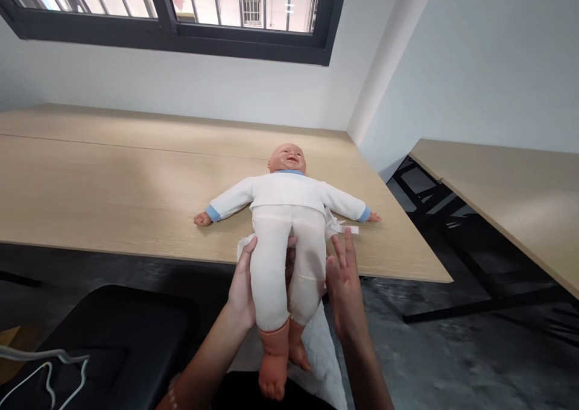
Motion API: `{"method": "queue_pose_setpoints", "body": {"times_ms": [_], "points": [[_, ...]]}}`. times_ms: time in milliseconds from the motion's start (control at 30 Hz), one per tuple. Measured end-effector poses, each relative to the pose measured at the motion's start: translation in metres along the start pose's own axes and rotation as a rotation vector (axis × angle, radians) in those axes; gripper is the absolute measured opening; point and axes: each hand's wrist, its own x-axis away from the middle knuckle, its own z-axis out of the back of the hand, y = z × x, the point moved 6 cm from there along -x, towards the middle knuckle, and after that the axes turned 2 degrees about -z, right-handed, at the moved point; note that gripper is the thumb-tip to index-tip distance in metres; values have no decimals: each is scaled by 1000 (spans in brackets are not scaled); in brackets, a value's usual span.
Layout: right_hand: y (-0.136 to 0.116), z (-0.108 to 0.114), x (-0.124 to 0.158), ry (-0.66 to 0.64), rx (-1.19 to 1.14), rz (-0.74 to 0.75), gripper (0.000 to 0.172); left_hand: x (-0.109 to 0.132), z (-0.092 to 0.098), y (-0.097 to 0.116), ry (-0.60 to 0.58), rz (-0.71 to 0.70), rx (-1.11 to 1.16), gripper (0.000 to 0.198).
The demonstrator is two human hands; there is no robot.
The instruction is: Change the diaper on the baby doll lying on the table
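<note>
A baby doll (pixel 289 217) in a white suit with blue cuffs lies on its back on the wooden table (pixel 113 187), arms spread, legs hanging past the near edge. My left hand (pixel 243 283) grips the doll's legs from below, thumb on one thigh and fingers between the legs. My right hand (pixel 344 283) is open, fingers stretched up beside the doll's other leg, touching or nearly touching it. A white padded cloth (pixel 321 356) lies under the doll's hips and hangs down toward my lap.
A second wooden table (pixel 506 193) stands at the right with a gap and black frame legs between. A black seat (pixel 108 337) with white wire hangers (pixel 49 368) is at lower left. A barred window runs along the wall behind.
</note>
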Motion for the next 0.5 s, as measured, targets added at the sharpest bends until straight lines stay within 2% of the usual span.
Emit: {"method": "queue_pose_setpoints", "body": {"times_ms": [67, 133, 200, 267, 333, 400, 500], "points": [[3, 1, 20, 8, 130, 59, 95, 9, 6, 6, 115, 0, -27, 59], [9, 2, 34, 31, 248, 90, 93, 17, 9, 10, 162, 12, -89, 53], [13, 6, 40, 67, 320, 90, 87, 26, 11, 15, 173, 31, -195, 48], [12, 11, 37, 86, 293, 64, 80, 35, 17, 29, 227, -20, -361, 47], [4, 17, 27, 113, 216, 55, 75, 44, 26, 54, 345, -177, -590, 50], [-8, 24, 13, 151, 142, 61, 71, 49, 32, 86, 467, -408, -868, 52], [-19, 29, -7, 150, 31, -8, 65, 44, 34, 126, 549, -693, -1350, 49]]}}
